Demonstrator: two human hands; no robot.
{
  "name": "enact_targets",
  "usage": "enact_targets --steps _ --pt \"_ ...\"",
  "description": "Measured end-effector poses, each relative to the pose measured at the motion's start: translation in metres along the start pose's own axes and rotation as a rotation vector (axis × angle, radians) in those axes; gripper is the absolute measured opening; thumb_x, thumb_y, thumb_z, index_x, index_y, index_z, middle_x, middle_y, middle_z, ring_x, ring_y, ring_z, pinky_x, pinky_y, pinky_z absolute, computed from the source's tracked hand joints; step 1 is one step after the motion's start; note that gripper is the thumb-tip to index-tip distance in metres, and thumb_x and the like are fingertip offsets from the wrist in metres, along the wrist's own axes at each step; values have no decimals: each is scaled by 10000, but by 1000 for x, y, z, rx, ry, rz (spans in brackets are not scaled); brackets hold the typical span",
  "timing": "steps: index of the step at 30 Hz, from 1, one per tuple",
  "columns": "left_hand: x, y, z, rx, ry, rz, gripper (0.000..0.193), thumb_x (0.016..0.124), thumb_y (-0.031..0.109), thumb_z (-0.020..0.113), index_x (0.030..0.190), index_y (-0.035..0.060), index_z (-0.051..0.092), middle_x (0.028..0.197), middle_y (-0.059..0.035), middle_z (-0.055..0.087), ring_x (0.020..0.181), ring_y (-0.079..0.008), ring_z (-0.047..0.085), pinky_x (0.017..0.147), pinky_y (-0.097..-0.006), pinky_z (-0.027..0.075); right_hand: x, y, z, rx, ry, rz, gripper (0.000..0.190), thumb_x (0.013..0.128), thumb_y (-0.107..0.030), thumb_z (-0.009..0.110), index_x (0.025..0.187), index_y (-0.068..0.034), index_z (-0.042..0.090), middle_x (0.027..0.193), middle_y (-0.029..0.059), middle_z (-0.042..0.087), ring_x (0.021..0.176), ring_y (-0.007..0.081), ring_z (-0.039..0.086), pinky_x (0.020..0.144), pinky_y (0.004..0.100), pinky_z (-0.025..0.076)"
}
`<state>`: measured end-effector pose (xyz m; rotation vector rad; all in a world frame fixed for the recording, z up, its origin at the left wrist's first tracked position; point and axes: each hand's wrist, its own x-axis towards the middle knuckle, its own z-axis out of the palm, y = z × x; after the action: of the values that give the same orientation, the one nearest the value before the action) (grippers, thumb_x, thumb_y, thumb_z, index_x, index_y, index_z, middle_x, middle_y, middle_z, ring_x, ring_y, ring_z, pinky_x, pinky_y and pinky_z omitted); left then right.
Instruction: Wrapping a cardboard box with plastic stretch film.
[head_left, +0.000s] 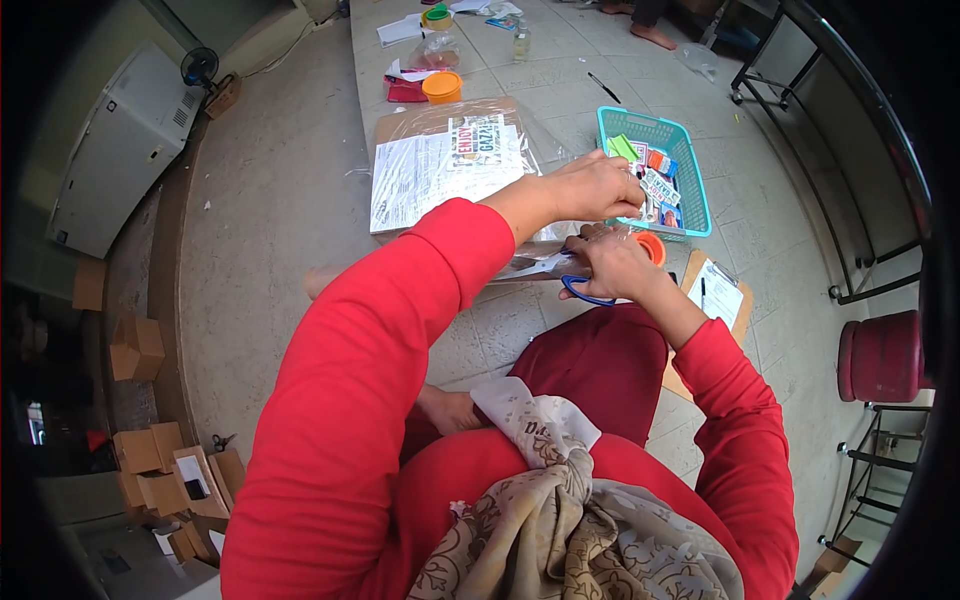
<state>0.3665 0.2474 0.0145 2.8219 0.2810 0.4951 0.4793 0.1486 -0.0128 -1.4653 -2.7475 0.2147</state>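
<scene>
My right hand holds blue-handled scissors, whose blades lie over clear plastic film just left of the hand. Above it, my left hand has its fingers pinched together at the near left rim of a turquoise plastic basket; film seems to run from its fingertips, though this is hard to tell. A roll of clear film lies crosswise, partly under my left sleeve. Beyond it is a cardboard piece with printed papers on top, covered by clear film. An orange tape roll sits beside my right hand.
The basket holds stickers and small packets. A clipboard with paper and pen lies right of my knee. Farther off are an orange-lidded tub, a black pen, a small bottle and another person's bare foot. Cardboard boxes stand at left.
</scene>
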Motion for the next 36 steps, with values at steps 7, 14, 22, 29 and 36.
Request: enact_targets --steps 7,14,22,29,36 --pt "-22 44 6 20 609 -282 160 739 222 631 877 150 670 967 -50 566 1002 -271 434 868 -392 360 39 -57 44 146 340 -131 542 697 -437 640 1089 -75 548 964 165 593 982 316 532 875 416 391" --pt "-252 58 -56 231 1221 -866 193 811 93 548 990 89 617 1045 -86 520 989 -256 434 889 -348 331 45 -93 22 -21 124 109 610 601 -589 671 927 -78 604 858 146 584 743 306 614 639 408 485" --pt "-370 42 26 -1300 1710 -1191 459 886 317 505 1241 60 369 1235 -106 417 1138 -294 410 918 -494 363 70 -129 10 -34 32 126 581 634 -590 642 914 -82 608 813 155 610 798 299 613 704 392 483" --pt "-379 74 40 -1183 1694 -990 253 884 316 524 952 86 442 1063 -104 499 1014 -218 499 888 -418 377 26 -96 4 -38 -44 130 633 648 -603 630 986 -71 574 956 164 574 905 316 585 764 388 471" --pt "-368 64 53 -1141 1940 -1015 475 863 399 536 1181 83 383 1163 -87 443 1073 -187 444 888 -398 352 31 -99 14 -16 -69 112 639 654 -611 619 983 -66 568 944 154 579 893 318 585 751 394 473"
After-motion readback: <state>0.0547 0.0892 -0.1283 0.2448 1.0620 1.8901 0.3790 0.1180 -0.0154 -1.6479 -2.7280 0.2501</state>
